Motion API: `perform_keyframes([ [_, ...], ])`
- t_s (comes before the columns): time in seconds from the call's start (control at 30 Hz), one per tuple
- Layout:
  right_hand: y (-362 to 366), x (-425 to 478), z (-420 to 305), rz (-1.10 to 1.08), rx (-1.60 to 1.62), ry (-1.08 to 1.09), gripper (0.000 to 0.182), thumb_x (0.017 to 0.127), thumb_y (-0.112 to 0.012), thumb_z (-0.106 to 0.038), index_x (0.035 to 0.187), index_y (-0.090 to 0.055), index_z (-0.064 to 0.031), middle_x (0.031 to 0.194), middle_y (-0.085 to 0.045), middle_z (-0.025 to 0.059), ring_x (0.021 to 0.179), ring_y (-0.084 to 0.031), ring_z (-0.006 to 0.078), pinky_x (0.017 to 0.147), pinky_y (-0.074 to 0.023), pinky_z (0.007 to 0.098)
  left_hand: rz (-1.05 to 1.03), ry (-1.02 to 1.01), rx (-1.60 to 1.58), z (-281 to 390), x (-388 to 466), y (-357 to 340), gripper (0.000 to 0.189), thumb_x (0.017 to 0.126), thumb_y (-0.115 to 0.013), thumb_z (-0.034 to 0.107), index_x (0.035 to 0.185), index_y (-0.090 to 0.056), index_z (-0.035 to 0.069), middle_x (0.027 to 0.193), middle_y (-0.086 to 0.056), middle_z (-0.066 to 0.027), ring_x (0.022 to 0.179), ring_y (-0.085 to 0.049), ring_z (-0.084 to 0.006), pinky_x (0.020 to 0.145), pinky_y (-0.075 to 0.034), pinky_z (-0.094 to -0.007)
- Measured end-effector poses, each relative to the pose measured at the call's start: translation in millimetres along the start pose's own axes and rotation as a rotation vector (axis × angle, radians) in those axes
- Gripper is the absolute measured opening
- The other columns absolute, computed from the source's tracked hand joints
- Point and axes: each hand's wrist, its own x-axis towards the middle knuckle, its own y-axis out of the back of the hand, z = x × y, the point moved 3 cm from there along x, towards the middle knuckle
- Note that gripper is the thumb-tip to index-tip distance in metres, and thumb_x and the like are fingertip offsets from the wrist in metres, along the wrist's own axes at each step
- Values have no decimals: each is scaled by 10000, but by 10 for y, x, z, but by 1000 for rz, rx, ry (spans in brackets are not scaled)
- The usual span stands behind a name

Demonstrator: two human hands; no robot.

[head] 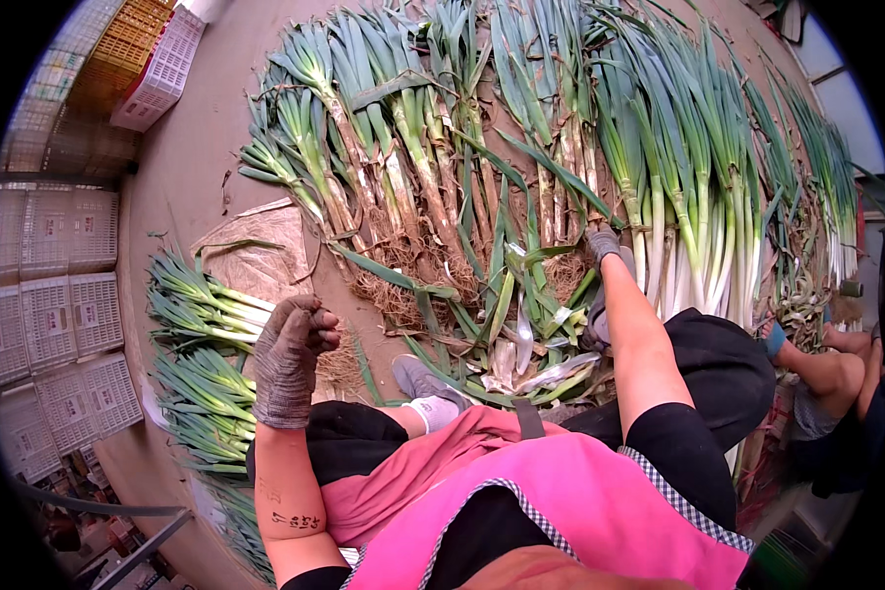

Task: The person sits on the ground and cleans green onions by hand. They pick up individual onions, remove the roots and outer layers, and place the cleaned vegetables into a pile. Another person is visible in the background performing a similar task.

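Observation:
My left hand [289,365], in a worn grey fingerless glove, is raised in front of my left side. Its fingers curl loosely together and I see nothing in them. Beside it lie peeled leeks [247,306] with white stems and green tops. My right hand [603,242], gloved too, reaches forward to the lower stalks of unpeeled leeks [571,177]. Its fingers touch the stalks but are partly hidden, so a firm grip is unclear. Further left, more unpeeled leeks [424,177] show muddy stems and tangled roots [413,273].
Stripped leaves and peelings [516,354] lie around my shoes [428,383]. Cleaned leeks [697,221] line the floor to the right, near another person's legs [818,369]. White plastic crates [51,317] are stacked at left, below a yellow crate [129,33]. A brown sack [258,247] lies flat.

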Motion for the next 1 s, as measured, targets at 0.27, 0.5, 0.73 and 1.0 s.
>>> perform_keyframes([
  [0.27,319,-226,-555,42,97,94,562,613,-686,-449,889,-598,33,863,-608,191,795,-584,288,708,-443,380,-37,16,7,-49,-43,78,251,855,-538,235,986,-515,23,798,-594,-87,660,-567,-142,625,-475,-250],
  [0.5,895,-1245,-1910,3,705,353,270,665,-643,-109,872,-543,33,679,-585,105,560,-569,211,509,-464,322,-97,-84,-23,118,-333,47,250,854,-542,246,973,-531,26,787,-585,-70,664,-559,-139,647,-470,-257],
  [0.73,281,-2188,-2008,153,612,771,582,654,-703,-210,1105,-456,65,878,-595,165,813,-569,250,698,-470,332,-162,-168,97,193,-520,-47,262,855,-537,264,983,-534,35,823,-596,-52,685,-561,-109,653,-471,-237],
  [1.0,-911,-2836,-608,-536,610,-52,190,721,-649,-144,789,-515,-28,527,-517,62,381,-477,169,353,-375,288,-102,-45,-217,21,-202,23,251,856,-517,289,943,-531,54,797,-602,-35,660,-576,-119,618,-485,-248],
])
